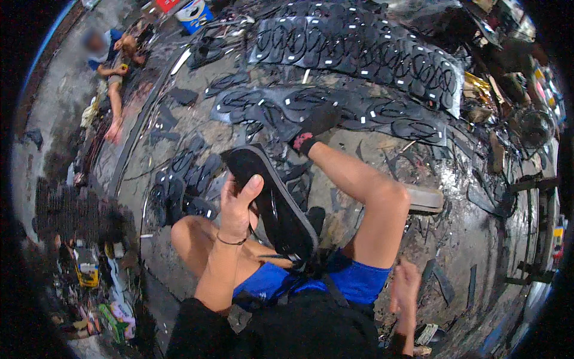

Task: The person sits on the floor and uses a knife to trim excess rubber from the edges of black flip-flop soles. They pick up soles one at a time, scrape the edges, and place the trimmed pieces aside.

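the left hand grips the tilted black sandal before the blue shorts; held by one edge, it could twist loose. the right hand's grip i cannot tell.

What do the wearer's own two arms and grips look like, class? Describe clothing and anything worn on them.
The left grip is an ungloved human hand with a thin, dark, cord-like bracelet around its wrist; a plain black cloth sleeve covers the arm above a bare forearm. The right grip is ungloved too, with no bracelet visible.
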`<state>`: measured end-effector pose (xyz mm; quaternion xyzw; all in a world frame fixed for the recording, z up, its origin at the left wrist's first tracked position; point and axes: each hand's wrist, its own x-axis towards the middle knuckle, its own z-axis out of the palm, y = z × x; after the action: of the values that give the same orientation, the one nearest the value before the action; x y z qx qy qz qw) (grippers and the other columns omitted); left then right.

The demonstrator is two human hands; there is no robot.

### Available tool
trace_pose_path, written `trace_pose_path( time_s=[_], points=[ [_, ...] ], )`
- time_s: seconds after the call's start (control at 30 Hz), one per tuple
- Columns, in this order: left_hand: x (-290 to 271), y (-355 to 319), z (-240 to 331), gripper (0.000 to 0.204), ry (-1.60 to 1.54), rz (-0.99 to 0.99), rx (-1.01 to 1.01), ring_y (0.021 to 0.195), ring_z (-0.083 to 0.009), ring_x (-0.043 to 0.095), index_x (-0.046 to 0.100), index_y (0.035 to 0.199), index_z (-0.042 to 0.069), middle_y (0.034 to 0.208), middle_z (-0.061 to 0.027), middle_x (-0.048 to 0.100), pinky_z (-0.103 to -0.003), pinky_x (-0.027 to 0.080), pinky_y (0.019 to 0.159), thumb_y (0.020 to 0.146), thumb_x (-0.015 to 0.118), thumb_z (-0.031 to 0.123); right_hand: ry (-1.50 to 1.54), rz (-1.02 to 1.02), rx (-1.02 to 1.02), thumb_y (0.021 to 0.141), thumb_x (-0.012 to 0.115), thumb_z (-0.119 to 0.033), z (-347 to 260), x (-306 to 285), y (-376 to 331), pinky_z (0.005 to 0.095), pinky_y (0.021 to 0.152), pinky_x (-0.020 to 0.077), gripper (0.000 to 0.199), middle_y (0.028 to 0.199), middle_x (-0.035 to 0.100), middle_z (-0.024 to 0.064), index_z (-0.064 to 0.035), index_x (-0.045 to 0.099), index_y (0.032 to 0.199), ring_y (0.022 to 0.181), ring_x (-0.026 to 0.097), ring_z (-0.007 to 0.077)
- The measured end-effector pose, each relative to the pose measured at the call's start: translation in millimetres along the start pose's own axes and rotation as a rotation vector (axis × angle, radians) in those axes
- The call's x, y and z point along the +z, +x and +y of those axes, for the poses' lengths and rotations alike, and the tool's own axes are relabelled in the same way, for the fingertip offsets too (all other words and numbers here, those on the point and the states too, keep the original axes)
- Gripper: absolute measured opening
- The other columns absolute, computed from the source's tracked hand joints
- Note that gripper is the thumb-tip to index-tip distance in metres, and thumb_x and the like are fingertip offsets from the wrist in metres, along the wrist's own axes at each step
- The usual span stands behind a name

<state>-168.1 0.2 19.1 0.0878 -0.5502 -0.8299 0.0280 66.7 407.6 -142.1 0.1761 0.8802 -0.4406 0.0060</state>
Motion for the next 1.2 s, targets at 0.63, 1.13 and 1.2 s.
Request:
trace_pose_path(
  time_s=[0.63,1.13,1.2],
  points=[
    [-87.6,-139.2,13.5,0.037,-0.271,0.453,-0.306,0.063,-0.0154,0.066,0.065,0.103,0.015,0.086,-0.0031,0.067,-0.033,0.06,0.056,0.098,0.057,0.051,0.164,-0.935,-0.378,0.083,0.078,-0.017,-233.5,16.8,-18.3,0.033,0.069,0.0567,0.034,0.096,0.072,0.0122,-0.0067,0.071,0.115,0.078,0.069,0.0248],
    [-64.6,-143.0,17.1,0.046,0.157,0.441,-0.298,0.067,-0.0136,0.064,0.063,0.098,0.011,0.081,-0.0022,0.062,-0.029,0.055,0.059,0.099,0.052,0.055,0.145,-0.446,-0.655,0.078,0.081,-0.015,-266.7,97.3,-28.9,0.0328,0.066,0.0558,0.037,0.097,0.073,0.0089,-0.0076,0.071,0.113,0.077,0.069,0.0236],
    [-70.9,-146.1,13.2,0.042,0.12,0.366,-0.26,0.075,-0.0118,0.062,0.06,0.106,0.008,0.085,-0.0017,0.062,-0.026,0.052,0.068,0.102,0.05,0.049,0.181,-0.422,-0.682,0.076,0.082,-0.006,-276.7,105.9,-25.4,0.0332,0.063,0.0545,0.039,0.098,0.072,0.0141,-0.0015,0.07,0.113,0.075,0.068,0.0256]
  ],
)
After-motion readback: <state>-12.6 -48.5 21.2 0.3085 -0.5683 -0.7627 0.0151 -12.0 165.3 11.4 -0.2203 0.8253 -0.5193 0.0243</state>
